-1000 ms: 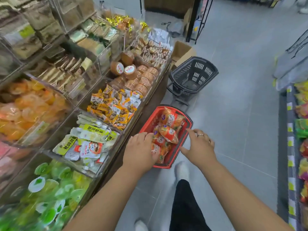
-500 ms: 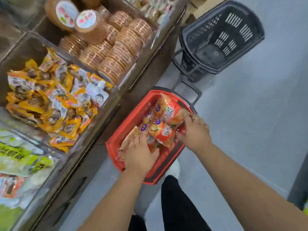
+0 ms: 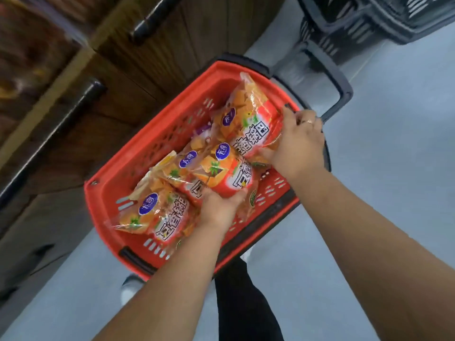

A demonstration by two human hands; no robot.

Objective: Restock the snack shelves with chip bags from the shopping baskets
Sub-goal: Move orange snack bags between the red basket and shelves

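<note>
Wood-grain shelf base [image 3: 138,77] fills the left side, dark bar handle [image 3: 51,141] across its front; stock at top left too blurred to name; white shoe [image 3: 130,289] on the floor by the basket's near corner; red basket [image 3: 157,143] sits on the floor just beside the shelf base, slotted walls, chip bags lying inside; near-left bag [image 3: 152,215] lies flat at the basket's near-left end, orange and red with a round blue badge; left grip [image 3: 219,207] is in over the near rim, fingers curled round the lower end of the middle bag [image 3: 219,168]; that bag lies across the others in the centre of the basket; whether it is lifted clear I cannot tell; black trouser leg [image 3: 241,303] below the basket; far bag [image 3: 248,114] is at the far-right end of the basket, tilted, top seam pointing away from the person; right grip [image 3: 295,146] holds it by its right edge, thumb underneath, fingers wrapped over the upper side; ring [image 3: 309,121] on one finger; black handle [image 3: 339,89] loops out from the red basket's far end; dark grey basket [image 3: 369,18] stands beyond it at top right, apart from both grips; grey floor [image 3: 394,168] on the right.
</note>
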